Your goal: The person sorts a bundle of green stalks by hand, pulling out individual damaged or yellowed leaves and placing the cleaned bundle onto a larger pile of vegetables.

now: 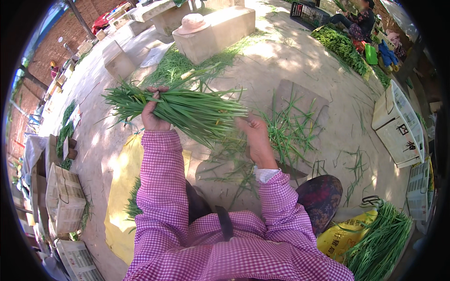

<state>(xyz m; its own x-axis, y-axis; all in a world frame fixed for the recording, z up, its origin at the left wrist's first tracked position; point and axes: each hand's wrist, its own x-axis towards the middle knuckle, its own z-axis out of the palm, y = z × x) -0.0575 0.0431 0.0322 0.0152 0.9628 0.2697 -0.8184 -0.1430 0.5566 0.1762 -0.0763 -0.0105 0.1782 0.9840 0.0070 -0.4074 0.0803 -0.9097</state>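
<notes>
My left hand (154,112) is wrapped round a thick bunch of garlic chives (201,110), holding it sideways above the ground. Its leafy tips point left and its pale stem ends point right. Close by those stem ends is my right hand (260,140), fingers drawn together; motion smears the fingertips, and what they hold cannot be made out. Cut green pieces (293,129) lie scattered over a flat grey slab (311,105) beyond my right hand. A dark, flat-edged thing (293,171) shows just past my right wrist.
A yellow sheet (123,187) with more chives lies left of me. At my right are a chive pile (382,243) and a yellow sack (349,236). White crates (398,129) stand on both sides. Ahead, a hat (192,23) rests on a stone block (220,33); a person (361,21) sits far right.
</notes>
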